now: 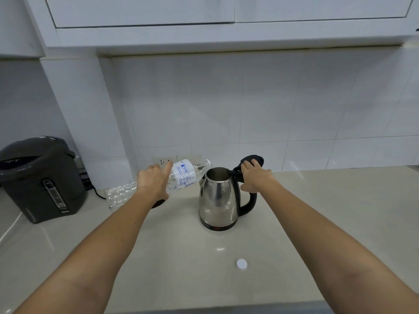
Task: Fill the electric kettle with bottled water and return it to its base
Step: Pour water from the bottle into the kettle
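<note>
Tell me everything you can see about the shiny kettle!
The kettle has a shiny silver body that looks like steel, a black curved handle and a dark band at the bottom. It stands upright on the pale counter, not on its base. Its black lid is flipped open, held back by the right hand, which also grips the handle. The left hand tips a clear water bottle with its mouth at the kettle's rim.

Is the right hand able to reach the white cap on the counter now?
Probably not yet: the right hand holds the kettle lid open. The white cap lies unobstructed on the counter, nearer the person.
</note>
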The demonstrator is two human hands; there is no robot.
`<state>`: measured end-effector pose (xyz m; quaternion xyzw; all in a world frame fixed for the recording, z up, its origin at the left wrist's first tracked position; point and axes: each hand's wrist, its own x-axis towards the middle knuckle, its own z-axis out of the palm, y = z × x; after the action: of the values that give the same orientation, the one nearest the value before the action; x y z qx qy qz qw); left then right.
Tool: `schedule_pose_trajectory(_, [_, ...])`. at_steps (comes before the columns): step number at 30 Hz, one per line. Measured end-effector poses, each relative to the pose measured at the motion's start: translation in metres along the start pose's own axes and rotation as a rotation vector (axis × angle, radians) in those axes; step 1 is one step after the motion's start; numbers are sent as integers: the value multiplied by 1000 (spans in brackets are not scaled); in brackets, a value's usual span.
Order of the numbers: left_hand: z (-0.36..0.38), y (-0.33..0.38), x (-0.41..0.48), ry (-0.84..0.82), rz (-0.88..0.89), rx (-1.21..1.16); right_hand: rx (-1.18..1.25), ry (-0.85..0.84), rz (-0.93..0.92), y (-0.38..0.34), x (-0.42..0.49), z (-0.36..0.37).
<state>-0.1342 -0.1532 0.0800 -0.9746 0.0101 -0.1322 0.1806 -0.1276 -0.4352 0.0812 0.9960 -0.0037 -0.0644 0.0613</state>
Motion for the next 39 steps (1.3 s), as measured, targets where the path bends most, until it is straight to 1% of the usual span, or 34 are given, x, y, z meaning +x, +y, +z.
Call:
schedule_pose_trajectory(9, [-9,2,5,20,-3,-25,-7,-7,2,0,-1,-1])
schedule_pose_trajectory(14, [-16,0,10,47,4,1,-3,-1,0,0,-1,-1])
schedule_pose_trajectory(27, [-29,-3,14,39,12,-12,-2,23,-2,2,2,2])
schedule_pose_trajectory(39, [-36,-5,17,58,-2,-1,0,11,-11,2,1,0])
